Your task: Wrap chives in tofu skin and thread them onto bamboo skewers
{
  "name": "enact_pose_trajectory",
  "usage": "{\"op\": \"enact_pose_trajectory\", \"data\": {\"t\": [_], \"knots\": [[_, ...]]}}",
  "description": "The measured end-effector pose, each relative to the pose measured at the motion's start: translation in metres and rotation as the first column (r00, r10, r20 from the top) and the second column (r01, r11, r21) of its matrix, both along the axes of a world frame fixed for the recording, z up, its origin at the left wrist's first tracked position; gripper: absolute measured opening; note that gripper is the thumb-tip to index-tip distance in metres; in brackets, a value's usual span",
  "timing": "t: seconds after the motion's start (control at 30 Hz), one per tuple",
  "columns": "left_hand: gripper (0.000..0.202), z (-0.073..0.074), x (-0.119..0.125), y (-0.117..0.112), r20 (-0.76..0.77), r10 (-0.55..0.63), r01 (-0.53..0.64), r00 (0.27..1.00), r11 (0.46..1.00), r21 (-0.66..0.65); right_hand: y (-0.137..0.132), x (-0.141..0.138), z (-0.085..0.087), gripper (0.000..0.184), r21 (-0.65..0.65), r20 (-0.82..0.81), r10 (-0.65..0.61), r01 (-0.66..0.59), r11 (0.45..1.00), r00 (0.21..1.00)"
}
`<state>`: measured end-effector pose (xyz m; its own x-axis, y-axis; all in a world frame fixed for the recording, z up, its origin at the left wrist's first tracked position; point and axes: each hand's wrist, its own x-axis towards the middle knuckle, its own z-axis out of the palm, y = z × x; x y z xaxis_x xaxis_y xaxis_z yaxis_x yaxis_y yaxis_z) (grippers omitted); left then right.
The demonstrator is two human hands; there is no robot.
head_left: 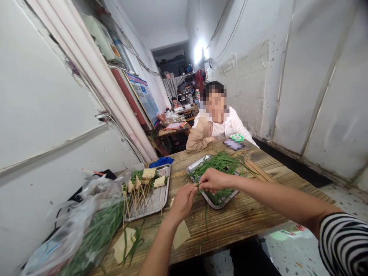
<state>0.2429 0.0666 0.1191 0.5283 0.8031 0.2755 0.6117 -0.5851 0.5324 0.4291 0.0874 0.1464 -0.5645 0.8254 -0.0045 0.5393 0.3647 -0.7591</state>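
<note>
My left hand and my right hand meet over the near left edge of a metal tray, fingers closed in a pinch. Between their fingertips are thin green chives, partly hidden by the fingers. A heap of loose chives fills that tray. Below my left hand, a pale square tofu sheet lies on the wooden table. Another tofu sheet with several chives across it is at the near left. A second metal tray holds several skewered tofu rolls with greens inside.
Bare wooden skewers lie right of the chive tray. A clear plastic bag of greens covers the table's left end. Across the table sits a person with folded arms, beside a green code card. White walls flank both sides.
</note>
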Motion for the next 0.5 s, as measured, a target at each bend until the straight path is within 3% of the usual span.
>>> {"op": "enact_pose_trajectory", "data": {"t": [0.1,0.17,0.3,0.37,0.5], "knots": [[0.039,-0.005,0.006,-0.005,0.169,0.098,-0.1,0.981,0.995,0.003,-0.003,-0.008,0.0,0.016,-0.316,-0.28,-0.189,0.096,0.944,0.941],[0.038,-0.011,0.012,-0.011,0.271,0.146,-0.145,0.952,0.989,-0.021,-0.006,-0.015,-0.001,0.016,-0.407,-0.374,-0.27,0.105,0.907,0.887],[0.038,-0.024,0.024,-0.024,0.273,0.299,-0.303,0.914,0.953,-0.031,-0.013,-0.027,-0.006,0.019,-0.442,-0.4,-0.359,0.165,0.881,0.843],[0.039,-0.028,0.025,-0.027,0.24,0.319,-0.322,0.917,0.946,-0.028,-0.016,-0.028,-0.009,0.02,-0.411,-0.383,-0.375,0.208,0.888,0.844],[0.041,-0.022,0.015,-0.022,0.338,0.176,-0.124,0.925,0.978,-0.17,-0.018,-0.021,-0.009,0.016,-0.358,-0.393,-0.349,0.208,0.91,0.851]]}}
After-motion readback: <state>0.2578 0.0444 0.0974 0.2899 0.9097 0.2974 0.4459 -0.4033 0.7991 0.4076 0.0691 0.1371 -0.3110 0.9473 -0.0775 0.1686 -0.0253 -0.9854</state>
